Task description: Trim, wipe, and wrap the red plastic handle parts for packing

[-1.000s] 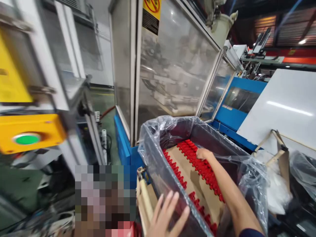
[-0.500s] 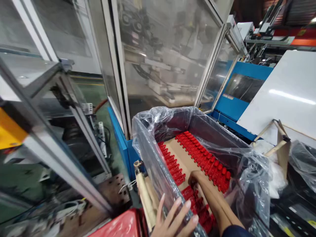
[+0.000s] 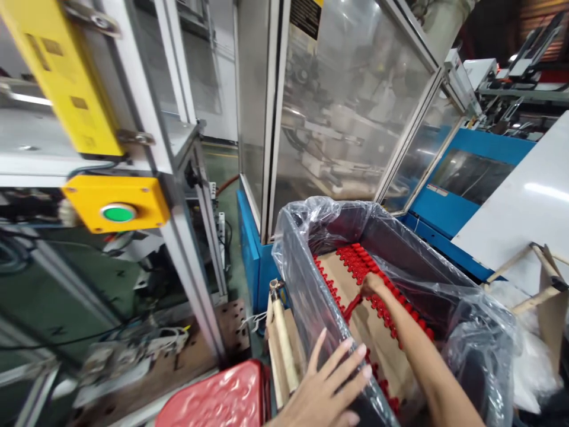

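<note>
My right hand (image 3: 372, 286) reaches deep into a dark bin (image 3: 413, 243) lined with clear plastic film. Its fingers are closed on a slim red plastic part (image 3: 353, 307) that slants down to the left. Below it lies a sheet of brown cardboard (image 3: 377, 341). Rows of similar red parts (image 3: 355, 261) line both long sides of that sheet; my forearm hides some on the right. Across the bin's near left rim rests my left hand (image 3: 331, 379), fingers spread over the film, holding nothing.
A red stool-like seat (image 3: 217, 397) stands at the lower left, beside a wooden-framed piece (image 3: 284, 350). A metal frame carries a yellow box with a green button (image 3: 118, 212). Behind the bin rises a clear-panelled machine enclosure (image 3: 338, 118). A white panel (image 3: 524, 201) leans at right.
The view has swung left, bringing the green button in. My right hand has moved toward the bin's far end and now shows a red part in its grip. My left hand stays on the rim.
</note>
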{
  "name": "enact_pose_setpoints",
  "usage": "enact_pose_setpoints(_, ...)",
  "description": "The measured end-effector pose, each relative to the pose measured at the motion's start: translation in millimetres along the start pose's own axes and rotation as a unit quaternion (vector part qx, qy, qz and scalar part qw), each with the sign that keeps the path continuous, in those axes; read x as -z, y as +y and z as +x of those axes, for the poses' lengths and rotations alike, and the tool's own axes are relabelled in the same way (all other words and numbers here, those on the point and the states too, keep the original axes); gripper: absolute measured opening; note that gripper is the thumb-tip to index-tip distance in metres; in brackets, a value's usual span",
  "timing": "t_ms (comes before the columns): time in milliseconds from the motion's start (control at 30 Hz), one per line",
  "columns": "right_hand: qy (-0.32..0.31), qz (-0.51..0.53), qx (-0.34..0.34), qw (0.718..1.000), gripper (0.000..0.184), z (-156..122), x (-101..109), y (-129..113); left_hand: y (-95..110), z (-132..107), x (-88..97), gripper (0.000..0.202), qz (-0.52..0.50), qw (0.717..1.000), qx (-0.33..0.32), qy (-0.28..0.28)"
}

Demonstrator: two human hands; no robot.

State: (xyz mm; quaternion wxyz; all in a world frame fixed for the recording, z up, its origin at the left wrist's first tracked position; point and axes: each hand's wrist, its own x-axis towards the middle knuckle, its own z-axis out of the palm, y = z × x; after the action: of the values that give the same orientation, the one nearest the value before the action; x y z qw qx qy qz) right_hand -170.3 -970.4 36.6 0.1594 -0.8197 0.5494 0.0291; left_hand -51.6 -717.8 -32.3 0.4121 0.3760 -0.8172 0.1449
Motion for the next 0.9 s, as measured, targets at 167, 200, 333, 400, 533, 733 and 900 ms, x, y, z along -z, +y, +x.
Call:
enact_pose_setpoints(167, 0.084, 0.019, 0.126, 0.988, 0.012, -29, 112, -1, 4, 5, 41.1, 0.062, -0.208, 0.946, 0.247, 0.032)
enact_pose_setpoints(200, 0.103, 0.03, 0.15, 0.983, 0.012, -45, 132, -2, 4, 8, 50.5, 0.059, -0.248, 0.913, 0.32, 0.052)
enact_pose_setpoints(333, 0.136, 0.136, 0.245, 0.95, 0.032, -130, 169, -17, 4, 26, 76.9, 0.05, -0.423, 0.758, 0.461, 0.185)
enact_pose_setpoints(400, 0.113, 0.218, 0.278, 0.929, 0.034, -168, 161, -30, 8, 34, 82.5, 0.055, -0.525, 0.683, 0.468, 0.199)
enact_pose_setpoints(533, -0.002, 0.297, 0.331, 0.896, 0.025, -200, 115, -64, 30, 33, 84.5, 0.062, -0.783, 0.457, 0.418, 0.06)
enact_pose_setpoints(733, -0.031, 0.204, 0.301, 0.931, 0.041, -219, 46, -90, 63, -15, 77.6, 0.062, -0.882, 0.235, 0.406, 0.039)
enact_pose_setpoints(900, 0.035, 0.106, 0.239, 0.965, 0.027, -285, 5, -72, 64, -62, 81.4, 0.063, -0.865, 0.236, 0.408, 0.173)
